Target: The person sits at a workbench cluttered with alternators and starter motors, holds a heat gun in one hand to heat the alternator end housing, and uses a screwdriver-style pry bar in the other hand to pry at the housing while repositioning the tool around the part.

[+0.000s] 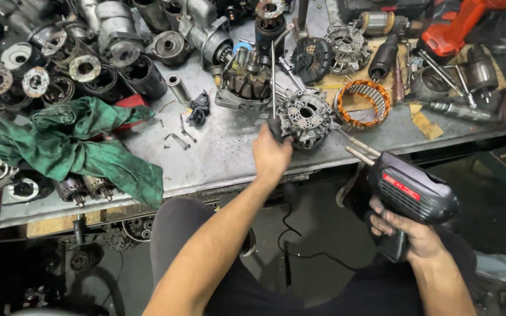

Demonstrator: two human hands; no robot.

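My left hand (271,153) grips a screwdriver (273,88) upright, steadying the rectifier plate (306,117) flat on the bench (224,158). My right hand (408,231) is clamped on a soldering gun (408,190), tip aimed at the plate's edge.

Single view only: head-worn camera, looking steeply down and forward from above the seated person's lap. Near field: both forearms enter from the bottom edge, left hand (272,153) mid-frame, right hand (408,233) lower right. Mid field: front edge of the grey scratched metal workbench (229,152) runs slightly tilted across the frame, its far side cut off by the top edge. Dark floor below. No second view, so no overlap.
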